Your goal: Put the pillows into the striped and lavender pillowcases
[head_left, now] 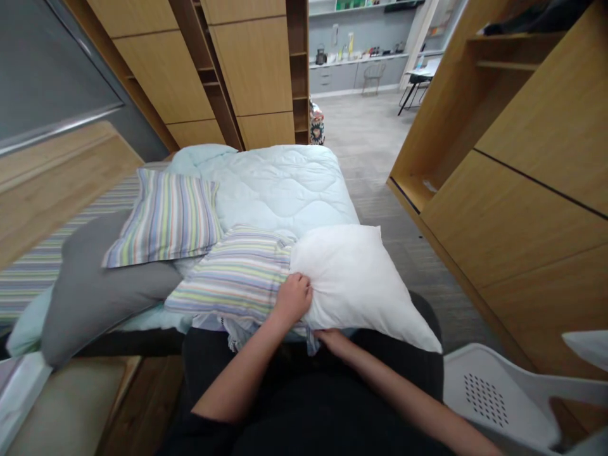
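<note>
A plump white pillow (358, 285) lies across my lap and the bed's edge, with its left side pushed against a striped pastel pillowcase (232, 278). My left hand (293, 299) grips the white pillow where it meets the mouth of that case. My right hand (332, 341) is at the pillow's lower edge, with its fingers hidden under the pillow, so I cannot tell how they are placed. Crumpled fabric hangs below the case, near my lap.
The bed holds a pale blue quilt (270, 183), another striped pillow (164, 218) and a long grey cushion (95, 285). A white plastic chair (494, 396) stands at lower right, beside wooden wardrobe panels (536, 234). A grey floor runs towards a further room.
</note>
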A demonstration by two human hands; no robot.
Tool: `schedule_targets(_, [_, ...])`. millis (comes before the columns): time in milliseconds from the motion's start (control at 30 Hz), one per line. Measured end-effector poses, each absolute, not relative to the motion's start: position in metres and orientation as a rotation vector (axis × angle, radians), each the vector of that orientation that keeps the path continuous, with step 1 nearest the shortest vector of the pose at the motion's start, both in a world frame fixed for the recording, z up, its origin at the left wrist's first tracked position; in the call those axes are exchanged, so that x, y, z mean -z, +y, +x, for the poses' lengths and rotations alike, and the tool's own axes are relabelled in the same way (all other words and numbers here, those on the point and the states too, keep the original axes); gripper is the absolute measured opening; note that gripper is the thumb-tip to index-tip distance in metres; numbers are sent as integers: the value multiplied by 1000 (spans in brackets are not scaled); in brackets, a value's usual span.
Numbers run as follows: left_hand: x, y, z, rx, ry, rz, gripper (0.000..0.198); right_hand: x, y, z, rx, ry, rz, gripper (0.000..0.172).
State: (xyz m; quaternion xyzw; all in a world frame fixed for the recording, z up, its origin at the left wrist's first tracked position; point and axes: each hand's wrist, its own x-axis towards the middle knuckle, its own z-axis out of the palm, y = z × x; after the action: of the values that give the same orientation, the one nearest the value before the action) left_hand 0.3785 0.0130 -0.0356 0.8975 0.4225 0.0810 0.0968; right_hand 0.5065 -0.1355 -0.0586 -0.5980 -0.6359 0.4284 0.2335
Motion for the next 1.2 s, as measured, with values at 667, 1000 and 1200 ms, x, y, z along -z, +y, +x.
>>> schedule_targets(667, [24, 112, 356, 56, 1767, 2621, 29, 36, -37, 664, -806, -1848, -2075, 108])
schedule_targets(1000, [-25, 131, 376, -125, 1591, 2793, 28, -6, -50, 585, -515, -2456, -1865, 72])
schedule_targets(1200, [-37, 94, 368, -242, 1619, 2761, 20, -22, 36, 604, -370, -2109, -1968, 78])
